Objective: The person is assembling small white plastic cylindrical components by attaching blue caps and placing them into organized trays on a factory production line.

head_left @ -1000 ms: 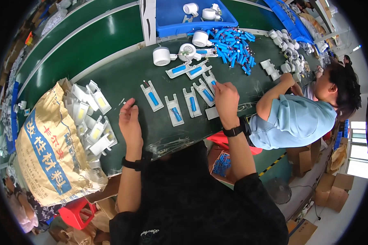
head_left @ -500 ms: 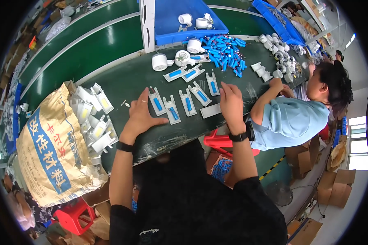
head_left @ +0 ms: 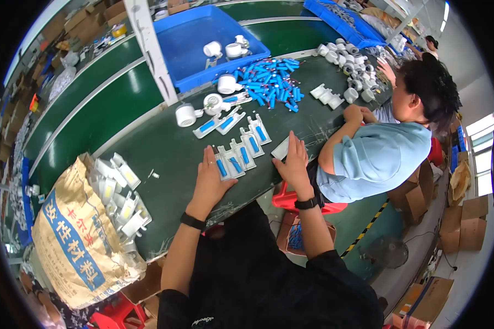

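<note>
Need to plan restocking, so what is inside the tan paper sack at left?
White plastic housings, several with pale yellow panels, crowd the open mouth of the sack. Its side and these upper pieces hide whatever lies deeper.

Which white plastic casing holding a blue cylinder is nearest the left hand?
The leftmost white plastic casing in the near row of five, beside the bare left hand; the other four lie farther right.

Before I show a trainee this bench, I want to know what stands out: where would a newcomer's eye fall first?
Probably on the heap of bright blue cylinders at the far side of the green table, beside the blue bin. Next comes the tan sack at the left, with white parts at its open side. A slanting row of white holders lies between the left hand and right hand.
</note>
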Demonstrator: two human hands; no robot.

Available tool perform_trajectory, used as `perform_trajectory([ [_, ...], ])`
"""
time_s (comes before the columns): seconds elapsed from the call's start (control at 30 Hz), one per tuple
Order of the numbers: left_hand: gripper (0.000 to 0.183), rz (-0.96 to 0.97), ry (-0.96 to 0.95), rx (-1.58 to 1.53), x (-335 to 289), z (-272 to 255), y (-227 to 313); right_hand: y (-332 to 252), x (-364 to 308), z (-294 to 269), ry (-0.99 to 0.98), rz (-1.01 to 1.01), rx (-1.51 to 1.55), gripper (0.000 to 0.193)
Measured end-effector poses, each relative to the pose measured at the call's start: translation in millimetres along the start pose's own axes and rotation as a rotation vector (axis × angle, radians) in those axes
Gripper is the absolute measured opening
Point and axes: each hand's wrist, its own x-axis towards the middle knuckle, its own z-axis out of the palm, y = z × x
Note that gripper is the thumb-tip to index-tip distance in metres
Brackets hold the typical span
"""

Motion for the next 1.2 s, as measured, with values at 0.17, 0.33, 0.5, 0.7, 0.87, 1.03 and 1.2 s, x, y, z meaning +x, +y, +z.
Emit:
perform_trajectory([
  [0.17,0.114,0.077,0.024,0.042,27.3,37.9,23.9,51.8,64.8,-7.4,0.107,0.233,-0.017,0.102],
  [0.33,0.110,-0.004,-0.004,-0.007,52.3,56.1,50.1,26.8,54.4,-26.9,0.320,0.089,0.096,0.089],
  [0.5,0.109,0.083,0.057,-0.019,78.7,91.6,62.3,-35.3,-20.1,-53.4,0.209,-0.163,0.310,0.063],
  [0.7,0.082,0.183,0.054,-0.062,67.4,33.5,44.7,-79.6,-6.5,-47.8,0.038,-0.311,0.559,0.035],
  [0.87,0.034,0.028,0.713,0.225,91.2,-68.6,-21.0,-113.5,98.0,20.0,0.200,-0.501,0.392,0.032],
  [1.03,0.092,-0.322,0.180,0.112,152.8,-74.9,-82.2,-127.8,154.5,87.2,0.105,-0.374,0.018,0.042],
  [1.2,0.072,-0.200,0.056,0.112,135.6,-113.4,-109.7,-140.9,127.2,93.7,0.166,-0.394,0.089,0.040],
])
